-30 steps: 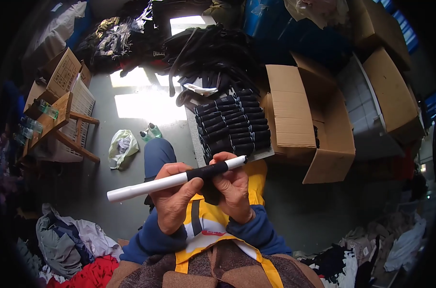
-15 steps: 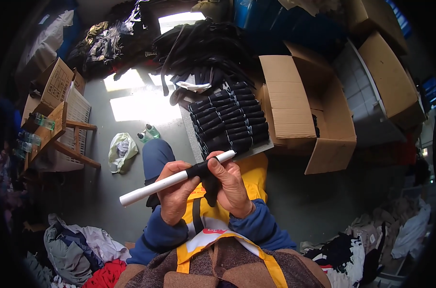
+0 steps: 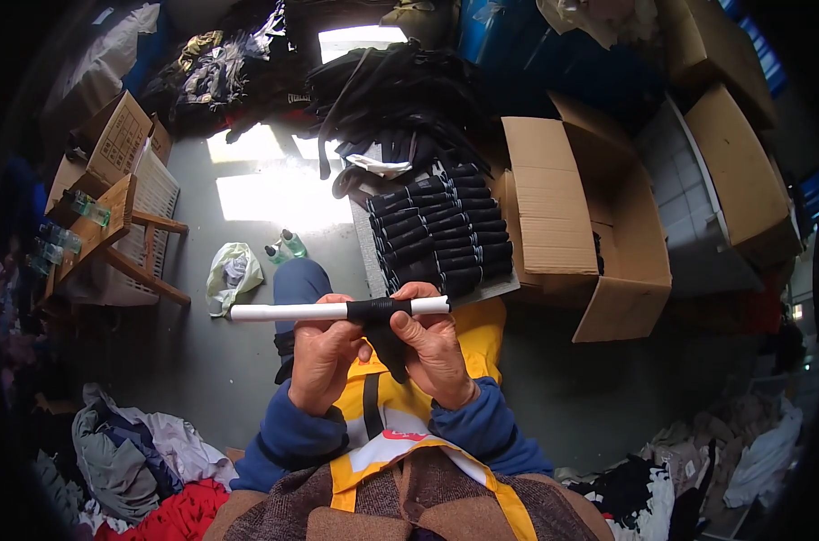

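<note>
A white tube [image 3: 283, 313] lies level across my lap, held up in front of the yellow apron [image 3: 482, 338]. Black cloth [image 3: 389, 347] is wound round its middle, with a loose end hanging below. The fingers of my left hand [image 3: 322, 365] are closed on the cloth and tube from the left. My right hand [image 3: 438, 356] grips them from the right, thumb pressed on the near side of the cloth. Beyond my hands lies a stack of rolled black cloth pieces [image 3: 441, 230] with light marks, in rows on a grey board [image 3: 500, 290].
An open cardboard box [image 3: 543, 207] stands right of the stack. Loose black cloth [image 3: 382, 90] is heaped behind it. To the left are a wooden stool [image 3: 121, 216] with bottles on it, and a plastic bag [image 3: 234, 275] on the floor. Clothes piles [image 3: 121, 460] lie at lower left and right.
The tube has turned from a slant, right end up, to nearly level. Both hands keep their grip on the tube and black cloth. The whole view has shifted slightly.
</note>
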Motion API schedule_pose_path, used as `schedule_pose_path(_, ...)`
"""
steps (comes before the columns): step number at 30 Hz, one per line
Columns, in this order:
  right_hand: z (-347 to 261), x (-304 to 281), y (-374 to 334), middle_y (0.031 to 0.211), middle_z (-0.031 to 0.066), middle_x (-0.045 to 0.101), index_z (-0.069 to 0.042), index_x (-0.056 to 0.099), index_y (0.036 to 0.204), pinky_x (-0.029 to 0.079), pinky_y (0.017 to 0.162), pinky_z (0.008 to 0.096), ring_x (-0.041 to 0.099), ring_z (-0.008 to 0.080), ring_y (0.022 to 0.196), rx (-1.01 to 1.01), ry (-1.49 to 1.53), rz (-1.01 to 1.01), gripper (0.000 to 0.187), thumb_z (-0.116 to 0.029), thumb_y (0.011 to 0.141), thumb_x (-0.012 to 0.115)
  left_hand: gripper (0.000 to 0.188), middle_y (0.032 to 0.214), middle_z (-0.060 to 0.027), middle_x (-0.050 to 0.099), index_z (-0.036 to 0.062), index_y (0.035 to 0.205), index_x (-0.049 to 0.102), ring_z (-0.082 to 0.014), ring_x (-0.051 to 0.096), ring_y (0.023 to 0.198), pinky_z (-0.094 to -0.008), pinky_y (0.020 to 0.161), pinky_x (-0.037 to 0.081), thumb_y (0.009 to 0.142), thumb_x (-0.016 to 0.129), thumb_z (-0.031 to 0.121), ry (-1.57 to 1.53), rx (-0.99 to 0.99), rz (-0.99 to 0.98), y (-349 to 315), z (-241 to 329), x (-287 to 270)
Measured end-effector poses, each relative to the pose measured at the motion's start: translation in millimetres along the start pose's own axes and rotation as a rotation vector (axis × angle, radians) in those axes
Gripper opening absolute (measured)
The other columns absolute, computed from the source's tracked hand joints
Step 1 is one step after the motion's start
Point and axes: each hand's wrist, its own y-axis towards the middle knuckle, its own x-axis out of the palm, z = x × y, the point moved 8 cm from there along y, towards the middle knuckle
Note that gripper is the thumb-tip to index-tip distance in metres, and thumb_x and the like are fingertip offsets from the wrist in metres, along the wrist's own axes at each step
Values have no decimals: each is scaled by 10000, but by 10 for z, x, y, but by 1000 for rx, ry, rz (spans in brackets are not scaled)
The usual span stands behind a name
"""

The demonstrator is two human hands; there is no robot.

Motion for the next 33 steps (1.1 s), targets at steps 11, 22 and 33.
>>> schedule_pose_path(11, 97, -253, 28, 975, 40, 535, -115, 512, 1087, 510, 827, 272, 572, 163, 929, 100, 317, 133, 288, -99, 833, 647, 288, 843, -81, 573, 41, 1037, 504, -140, 591, 660, -225, 542, 520, 790, 633, -32, -25, 70, 15, -50, 1, 100)
schedule_pose_path(22, 185, -317, 21, 971, 53, 584, -88, 567, 1059, 497, 855, 277, 585, 159, 893, 137, 190, 91, 285, -66, 799, 679, 265, 863, -87, 581, 37, 1012, 511, -121, 578, 650, -214, 530, 509, 788, 620, -53, 20, 88, 2, -33, -53, 140)
schedule_pose_path(33, -26, -282, -15, 976, 44, 613, -74, 564, 1047, 505, 805, 235, 594, 129, 868, -56, 102, 189, 273, 12, 803, 651, 256, 896, -76, 579, 22, 1040, 520, -121, 564, 689, -252, 589, 509, 808, 623, -13, -33, -83, -36, 18, -242, 46)
